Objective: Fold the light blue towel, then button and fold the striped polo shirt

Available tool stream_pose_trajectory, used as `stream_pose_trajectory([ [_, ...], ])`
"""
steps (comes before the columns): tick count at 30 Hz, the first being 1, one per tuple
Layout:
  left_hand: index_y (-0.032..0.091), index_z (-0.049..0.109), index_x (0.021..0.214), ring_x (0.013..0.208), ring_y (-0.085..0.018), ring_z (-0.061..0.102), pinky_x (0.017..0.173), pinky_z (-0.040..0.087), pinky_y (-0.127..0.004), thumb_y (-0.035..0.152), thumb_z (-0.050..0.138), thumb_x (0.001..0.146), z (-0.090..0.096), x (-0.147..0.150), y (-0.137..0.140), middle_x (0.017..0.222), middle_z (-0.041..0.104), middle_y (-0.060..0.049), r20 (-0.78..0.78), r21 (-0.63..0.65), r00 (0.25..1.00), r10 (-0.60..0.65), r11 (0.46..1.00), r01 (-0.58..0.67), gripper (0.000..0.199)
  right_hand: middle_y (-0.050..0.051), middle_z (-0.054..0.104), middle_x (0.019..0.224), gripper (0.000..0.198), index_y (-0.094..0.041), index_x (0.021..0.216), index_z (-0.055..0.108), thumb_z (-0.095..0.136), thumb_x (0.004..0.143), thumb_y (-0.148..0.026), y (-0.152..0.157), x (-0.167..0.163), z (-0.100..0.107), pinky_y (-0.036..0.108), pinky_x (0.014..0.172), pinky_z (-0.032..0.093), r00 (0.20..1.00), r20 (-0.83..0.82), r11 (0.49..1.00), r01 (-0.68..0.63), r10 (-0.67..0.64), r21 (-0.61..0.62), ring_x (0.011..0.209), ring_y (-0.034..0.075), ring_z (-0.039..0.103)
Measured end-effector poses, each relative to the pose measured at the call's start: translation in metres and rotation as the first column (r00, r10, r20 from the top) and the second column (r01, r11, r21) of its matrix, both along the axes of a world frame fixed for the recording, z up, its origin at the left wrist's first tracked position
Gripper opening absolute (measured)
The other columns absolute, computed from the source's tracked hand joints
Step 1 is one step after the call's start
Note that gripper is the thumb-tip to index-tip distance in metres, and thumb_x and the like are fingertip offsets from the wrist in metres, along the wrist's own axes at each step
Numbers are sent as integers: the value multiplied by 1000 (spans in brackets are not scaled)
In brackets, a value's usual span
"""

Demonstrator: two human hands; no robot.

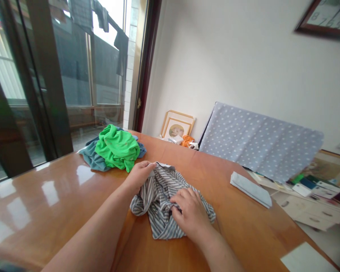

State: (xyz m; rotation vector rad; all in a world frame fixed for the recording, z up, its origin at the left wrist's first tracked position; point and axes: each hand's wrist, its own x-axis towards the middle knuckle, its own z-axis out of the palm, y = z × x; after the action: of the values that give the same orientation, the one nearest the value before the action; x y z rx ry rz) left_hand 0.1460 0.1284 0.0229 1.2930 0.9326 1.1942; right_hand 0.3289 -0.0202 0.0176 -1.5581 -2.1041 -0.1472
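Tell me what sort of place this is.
Likely a room in someone's home: a clock hangs on the wall, a heap of clothes lies on the table, and laundry hangs beyond the glass.

- Garment [162, 196]: grey and whitish stripes.
- Top cloth [117, 146], ten o'clock from the garment: vivid green.
- Fabric [91, 156] beneath that cloth: muted blue-grey.
- Folded cloth [251, 189], three o'clock: pale grey-blue.
- Draped cover [260, 139], two o'clock: grey-blue, white dots.
- Tabletop [238, 230]: orange-brown.
- Sheet [307, 258], four o'clock: off-white.
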Motion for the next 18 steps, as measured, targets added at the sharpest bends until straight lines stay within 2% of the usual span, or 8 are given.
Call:
stream_pose_trajectory([
  [7,18,59,65,54,-13,54,52,35,-24,51,76,67,1,-2,0,58,60,2,57,-97,998,-3,995,9,37,-2,71,112,28,-26,87,64,60,72,-3,-6,-2,6,44,99,35,984,-44,977,-167,174,133,116,27,50],
  [12,18,59,65,54,-15,57,51,37,-25,47,79,64,0,-4,2,59,62,0,85,-143,996,-26,989,38,35,0,71,93,29,-24,83,62,58,67,0,-12,-2,9,39,91,38,972,-82,974,-215,221,76,106,24,54],
  [18,18,59,65,55,-15,58,53,39,-26,47,81,61,-3,-4,4,59,63,0,94,-158,995,-45,986,60,37,2,64,88,23,-21,76,59,55,66,0,-15,-5,12,34,81,37,976,-81,979,-203,202,-8,91,19,55],
])
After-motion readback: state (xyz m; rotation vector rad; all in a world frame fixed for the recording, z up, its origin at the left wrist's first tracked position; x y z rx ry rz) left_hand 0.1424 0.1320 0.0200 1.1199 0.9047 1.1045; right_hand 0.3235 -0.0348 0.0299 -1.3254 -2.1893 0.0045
